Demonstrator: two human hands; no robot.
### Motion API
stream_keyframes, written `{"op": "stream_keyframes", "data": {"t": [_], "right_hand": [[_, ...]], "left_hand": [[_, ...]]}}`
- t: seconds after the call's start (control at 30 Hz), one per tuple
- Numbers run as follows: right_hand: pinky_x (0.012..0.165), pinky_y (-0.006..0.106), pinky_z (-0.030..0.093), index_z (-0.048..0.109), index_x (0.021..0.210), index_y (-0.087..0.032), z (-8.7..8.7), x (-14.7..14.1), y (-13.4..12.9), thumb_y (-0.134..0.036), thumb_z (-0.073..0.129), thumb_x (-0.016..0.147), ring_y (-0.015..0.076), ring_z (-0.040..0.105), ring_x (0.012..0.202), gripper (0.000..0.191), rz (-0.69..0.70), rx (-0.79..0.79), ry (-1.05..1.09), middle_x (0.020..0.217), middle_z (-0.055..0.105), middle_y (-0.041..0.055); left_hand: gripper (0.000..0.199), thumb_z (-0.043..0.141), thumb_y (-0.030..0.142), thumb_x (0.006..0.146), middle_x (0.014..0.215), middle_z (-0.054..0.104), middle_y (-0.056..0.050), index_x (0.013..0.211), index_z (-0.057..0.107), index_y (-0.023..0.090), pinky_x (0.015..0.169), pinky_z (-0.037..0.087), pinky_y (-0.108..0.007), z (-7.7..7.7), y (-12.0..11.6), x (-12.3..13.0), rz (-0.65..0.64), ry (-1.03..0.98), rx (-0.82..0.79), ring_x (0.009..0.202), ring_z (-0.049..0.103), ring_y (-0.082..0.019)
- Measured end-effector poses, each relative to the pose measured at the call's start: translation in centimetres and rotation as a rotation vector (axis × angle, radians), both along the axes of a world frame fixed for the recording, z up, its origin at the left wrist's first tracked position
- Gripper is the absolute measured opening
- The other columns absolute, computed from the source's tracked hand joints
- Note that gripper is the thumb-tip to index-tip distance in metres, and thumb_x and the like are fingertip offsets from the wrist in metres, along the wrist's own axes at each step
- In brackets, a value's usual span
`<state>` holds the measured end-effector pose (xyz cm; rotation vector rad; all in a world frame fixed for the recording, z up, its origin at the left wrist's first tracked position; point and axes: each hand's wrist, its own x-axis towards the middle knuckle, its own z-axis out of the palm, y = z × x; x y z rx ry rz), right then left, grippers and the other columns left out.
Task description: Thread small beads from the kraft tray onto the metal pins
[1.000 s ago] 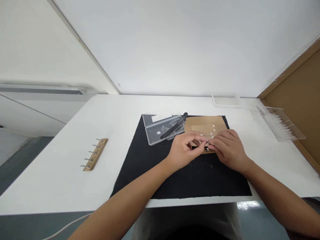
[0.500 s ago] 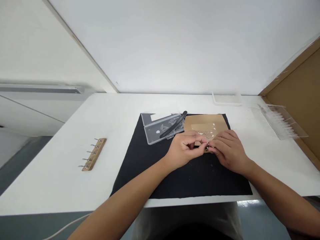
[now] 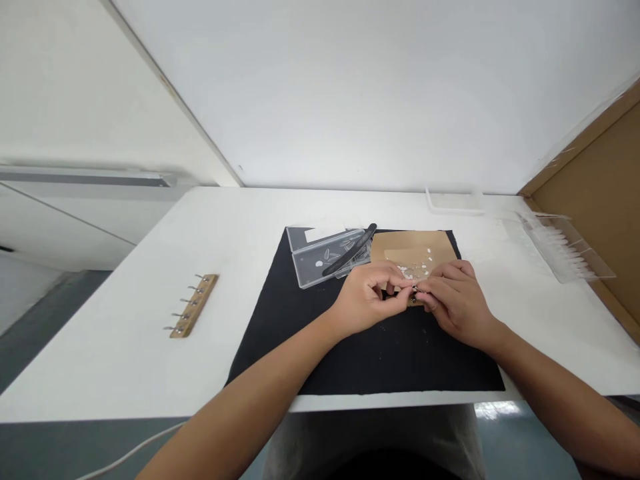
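Observation:
My left hand [image 3: 373, 293] and my right hand [image 3: 457, 300] meet over the black cloth [image 3: 370, 367], thumbs and forefingers pinched together. Between the fingertips is a tiny, shiny, dark item [image 3: 415, 289], too small and too covered to name. Just beneath it, a bit of wood shows, mostly hidden by the fingers. Behind my hands, a brown paper sheet [image 3: 435, 241] carries several small white bits. To its left is an open clear plastic case [image 3: 306, 273] with clear nail tips inside. A black curved nail file [image 3: 350, 251] rests across the case.
A wooden strip [image 3: 195, 307] with several metal clips stands on the white table [image 3: 125, 373] at the left. At the back right is a shallow clear tray [image 3: 455, 203]. A clear case of long pale pieces [image 3: 563, 247] lies by the brown panel [image 3: 600, 173] on the right.
The camera view has shifted slightly. Both hands keep nearly the same pinched pose, with only small movement at the fingertips.

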<state>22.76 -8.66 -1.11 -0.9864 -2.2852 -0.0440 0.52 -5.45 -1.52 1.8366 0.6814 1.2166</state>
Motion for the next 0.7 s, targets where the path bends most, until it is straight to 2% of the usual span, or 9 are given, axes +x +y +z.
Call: {"op": "stream_keyframes", "data": {"t": [0.1, 0.3, 0.5, 0.7], "right_hand": [[0.089, 0.040, 0.037, 0.064, 0.099, -0.022, 0.09, -0.18, -0.06, -0.023, 0.061, 0.106, 0.0180, 0.062, 0.084, 0.007, -0.014, 0.055, -0.066, 0.077, 0.071, -0.0019], [0.091, 0.039, 0.037, 0.063, 0.099, -0.022, 0.55, -0.70, -0.42, -0.022, 0.065, 0.104, 0.0182, 0.061, 0.085, 0.005, -0.044, 0.165, -0.157, 0.081, 0.075, -0.0025], [0.091, 0.039, 0.036, 0.063, 0.097, -0.021, 0.50, -0.88, -0.58, -0.022, 0.064, 0.104, 0.0180, 0.061, 0.084, 0.008, -0.036, 0.139, -0.148, 0.079, 0.074, -0.0028], [0.091, 0.039, 0.036, 0.064, 0.100, -0.021, 0.19, -0.73, -0.61, -0.022, 0.063, 0.104, 0.0183, 0.060, 0.085, 0.005, 0.003, 0.048, -0.079, 0.082, 0.074, -0.0015]], "left_hand": [[0.005, 0.074, 0.014, 0.084, 0.073, 0.068, -0.002, 0.080, 0.077, 0.014, 0.050, 0.038, -0.019, -0.05, -0.07, 0.13, 0.028, 0.008, 0.034, 0.056, 0.053, -0.007], [0.016, 0.069, 0.007, 0.075, 0.058, 0.049, 0.006, 0.064, 0.061, 0.016, 0.054, 0.034, -0.022, 0.17, -0.37, 0.47, 0.090, 0.016, 0.114, 0.053, 0.041, -0.006], [0.017, 0.067, 0.005, 0.071, 0.058, 0.052, 0.004, 0.062, 0.058, 0.016, 0.053, 0.032, -0.023, 0.11, -0.62, 0.54, 0.122, 0.033, 0.092, 0.053, 0.038, -0.006], [0.010, 0.069, 0.007, 0.069, 0.064, 0.063, 0.000, 0.064, 0.065, 0.015, 0.051, 0.034, -0.022, -0.17, -0.63, 0.22, 0.069, 0.005, -0.046, 0.053, 0.044, -0.006]]}}
